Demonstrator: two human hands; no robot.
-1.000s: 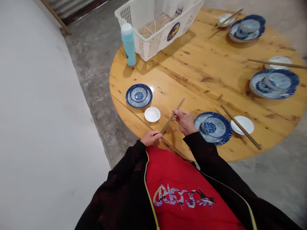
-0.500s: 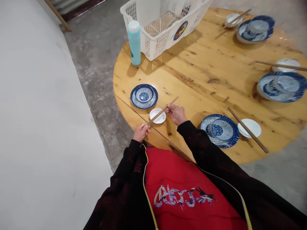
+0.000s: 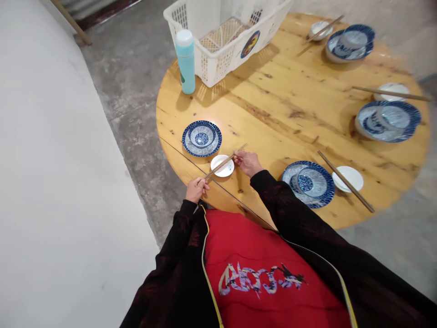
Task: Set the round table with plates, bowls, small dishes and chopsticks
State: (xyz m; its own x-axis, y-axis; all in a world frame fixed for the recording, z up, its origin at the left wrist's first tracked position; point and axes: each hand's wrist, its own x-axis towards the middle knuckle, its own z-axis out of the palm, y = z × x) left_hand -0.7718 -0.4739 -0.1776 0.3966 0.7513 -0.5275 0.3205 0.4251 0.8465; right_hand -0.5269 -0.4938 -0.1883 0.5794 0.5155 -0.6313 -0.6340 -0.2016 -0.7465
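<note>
A pair of wooden chopsticks (image 3: pixel 218 167) runs slantwise over a small white dish (image 3: pixel 226 171) near the table's edge. My left hand (image 3: pixel 196 188) is closed on the chopsticks' near end. With its fingertips, my right hand (image 3: pixel 247 163) pinches them closer to the far end, whose tips stick out past the fingers. Whether the chopsticks rest on the dish's rim or hover just over it, I cannot tell. Just beyond the dish sits a blue-and-white plate (image 3: pixel 189 148) with a matching bowl (image 3: pixel 201 138) on it.
On the round wooden table (image 3: pixel 259 109) stand a light-blue bottle (image 3: pixel 186 68) and a white plastic basket (image 3: pixel 218 64). To the right lie another plate with a bowl (image 3: pixel 309 184), a white dish (image 3: pixel 353 176) and chopsticks (image 3: pixel 344 180). More such settings are farther off. A white wall (image 3: pixel 61 182) rises at left.
The view has shifted slightly, so the table things sit a little farther left. Both hands keep hold of the chopsticks over the dish; the chopsticks' far tips appear slightly lower.
</note>
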